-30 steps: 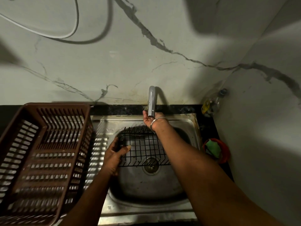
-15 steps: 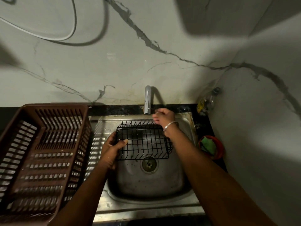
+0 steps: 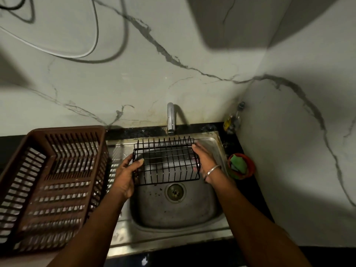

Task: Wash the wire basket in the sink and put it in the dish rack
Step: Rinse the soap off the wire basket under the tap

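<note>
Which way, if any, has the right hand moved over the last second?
Yes. The right hand left the faucet and came down toward the person to the right end of the wire basket, which it holds.

Both hands on the basket over the sink, close under the tap: left hand grips its left end, right hand holds the right end. Brown rack sits just left of the sink.

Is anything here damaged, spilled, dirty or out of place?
Nothing looks broken or spilled. Only grime stands out: dark specks in the sink near the drain, and brownish stains on the wall beside the tap.
</note>
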`<state>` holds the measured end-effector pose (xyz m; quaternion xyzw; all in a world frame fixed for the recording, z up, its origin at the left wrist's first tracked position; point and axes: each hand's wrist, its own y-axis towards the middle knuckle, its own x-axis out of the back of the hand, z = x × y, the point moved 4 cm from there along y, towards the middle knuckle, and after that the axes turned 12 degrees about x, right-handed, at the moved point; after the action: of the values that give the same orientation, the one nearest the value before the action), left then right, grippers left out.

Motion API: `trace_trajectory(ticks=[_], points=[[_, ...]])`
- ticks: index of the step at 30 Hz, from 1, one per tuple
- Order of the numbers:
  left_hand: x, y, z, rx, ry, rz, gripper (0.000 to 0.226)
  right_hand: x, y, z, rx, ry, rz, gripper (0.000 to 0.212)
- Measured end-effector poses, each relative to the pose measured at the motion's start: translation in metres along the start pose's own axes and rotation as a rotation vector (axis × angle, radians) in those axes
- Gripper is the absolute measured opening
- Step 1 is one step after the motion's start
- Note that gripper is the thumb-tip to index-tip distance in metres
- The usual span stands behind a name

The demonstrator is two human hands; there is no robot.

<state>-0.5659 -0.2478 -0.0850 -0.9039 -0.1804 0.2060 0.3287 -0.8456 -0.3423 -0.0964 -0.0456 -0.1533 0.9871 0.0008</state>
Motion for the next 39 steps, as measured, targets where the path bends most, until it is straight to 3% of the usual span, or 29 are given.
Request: trace_trajectory(ticks=[4,7,12,16,18,22,27,32,39], points=[[-0.002,-0.017,-0.003,-0.038,0.124,0.030,0.031,-0.003,-0.023,0.003,0.054,-0.060,-0.062,0.044],[-0.007,-0.031,-0.014,-0.074,0.197,0.012,0.052,-0.003,-0.038,0.017,0.107,-0.071,-0.103,0.039],[-0.019,-0.055,-0.030,-0.148,0.261,-0.023,0.064,0.009,-0.045,0.051,0.215,-0.041,-0.127,0.011],[-0.027,-0.078,-0.001,-0.068,0.288,-0.016,0.024,0.019,-0.062,0.015,0.093,-0.060,-0.117,0.036],[-0.027,-0.083,0.008,-0.071,0.285,-0.053,0.016,0.023,-0.068,0.006,0.061,-0.049,-0.114,0.039],[-0.032,-0.093,0.008,-0.159,0.249,-0.077,0.056,0.035,-0.076,0.027,0.147,-0.034,-0.121,0.037],[-0.042,-0.113,0.031,-0.112,0.239,-0.056,0.030,0.041,-0.082,0.005,0.057,-0.045,-0.097,0.035],[-0.042,-0.126,0.021,-0.197,0.202,-0.082,0.056,0.042,-0.087,0.030,0.168,0.008,-0.081,0.041],[-0.037,-0.123,0.022,-0.131,0.173,-0.064,0.058,0.040,-0.094,0.026,0.154,-0.034,-0.086,0.045]])
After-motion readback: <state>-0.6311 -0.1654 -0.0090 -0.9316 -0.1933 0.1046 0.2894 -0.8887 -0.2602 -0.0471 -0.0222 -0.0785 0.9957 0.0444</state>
